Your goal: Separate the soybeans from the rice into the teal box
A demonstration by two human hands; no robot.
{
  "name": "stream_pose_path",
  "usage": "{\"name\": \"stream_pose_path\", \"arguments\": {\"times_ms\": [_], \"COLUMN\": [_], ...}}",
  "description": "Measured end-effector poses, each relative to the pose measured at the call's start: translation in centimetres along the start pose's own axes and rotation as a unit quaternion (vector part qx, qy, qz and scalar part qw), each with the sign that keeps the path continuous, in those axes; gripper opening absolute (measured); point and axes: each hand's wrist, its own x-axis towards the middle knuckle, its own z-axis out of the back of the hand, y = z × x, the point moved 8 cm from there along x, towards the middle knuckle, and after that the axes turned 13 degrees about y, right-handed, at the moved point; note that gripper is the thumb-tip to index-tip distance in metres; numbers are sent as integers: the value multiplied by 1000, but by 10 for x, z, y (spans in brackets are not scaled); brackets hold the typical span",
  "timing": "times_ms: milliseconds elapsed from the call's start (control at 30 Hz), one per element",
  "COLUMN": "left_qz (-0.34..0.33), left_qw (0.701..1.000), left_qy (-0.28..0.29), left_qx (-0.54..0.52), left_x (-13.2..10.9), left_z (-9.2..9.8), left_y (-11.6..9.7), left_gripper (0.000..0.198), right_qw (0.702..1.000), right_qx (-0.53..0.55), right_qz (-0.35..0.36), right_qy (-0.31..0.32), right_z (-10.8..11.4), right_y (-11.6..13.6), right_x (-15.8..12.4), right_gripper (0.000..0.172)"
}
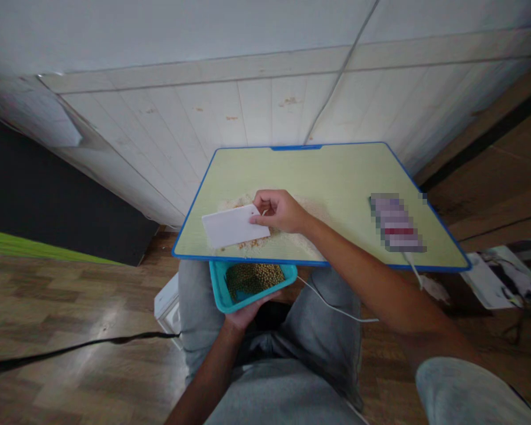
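My right hand (277, 211) pinches the right end of a flat white card (234, 227), tilted over the light green tabletop (336, 177). Around and under the card lie scattered brownish grains (252, 242) and pale crumbs; the card hides part of them. Just below the table's near edge, my left hand (245, 314) grips a turquoise plastic basket (221, 295) from underneath. Inside the basket are many small round beans (256, 276), tan and greenish. Most of my left hand's fingers are hidden beneath the basket.
A phone-like device (396, 223), blurred out, lies at the table's right with a white cable (411, 265) attached. The table's blue rim (265, 260) runs above my knees. Behind it stands a white panelled wall (256, 112). A white box (170, 304) stands on the wooden floor at left.
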Motion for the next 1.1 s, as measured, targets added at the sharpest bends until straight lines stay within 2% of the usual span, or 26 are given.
{"name": "stream_pose_path", "arguments": {"times_ms": [100, 433, 533, 600, 667, 733, 800, 867, 967, 1100], "left_qz": [0, 3, 3, 6, 9, 15, 21, 18, 4, 7], "left_qw": [1000, 999, 999, 1000, 1000, 1000, 1000, 999, 998, 995], "left_qy": [14, 41, 32, 20, 11, 10, 20, 36, 60, 85], "left_qx": [-5, 23, 17, 12, 7, 3, 5, 14, 29, 43], "left_x": [2, 2, 1, 1, 2, 2, 3, 4, 4, 2], "left_z": [4, -2, -2, -1, 0, 0, 0, -2, -3, -8], "left_y": [1, 0, 0, 1, 2, 3, 4, 4, 3, 5], "left_gripper": [61, 51, 52, 52, 53, 54, 52, 47, 42, 45], "right_qw": [1000, 999, 999, 999, 996, 988, 979, 969, 949, 913], "right_qx": [-6, 9, -5, -29, -60, -89, -110, -111, -106, -129], "right_qz": [-6, -15, -19, -17, -23, -34, -44, -60, -85, -109], "right_qy": [-5, 45, 31, -10, -66, -121, -166, -214, -286, -372], "right_z": [0, -9, -3, 2, 4, -3, -20, -41, -67, -81], "right_y": [0, -1, 5, 19, 37, 55, 67, 67, 54, 43], "right_x": [0, 3, 2, -4, -15, -32, -52, -74, -101, -124], "right_gripper": [44, 42, 44, 45, 38, 29, 24, 22, 23, 22]}}
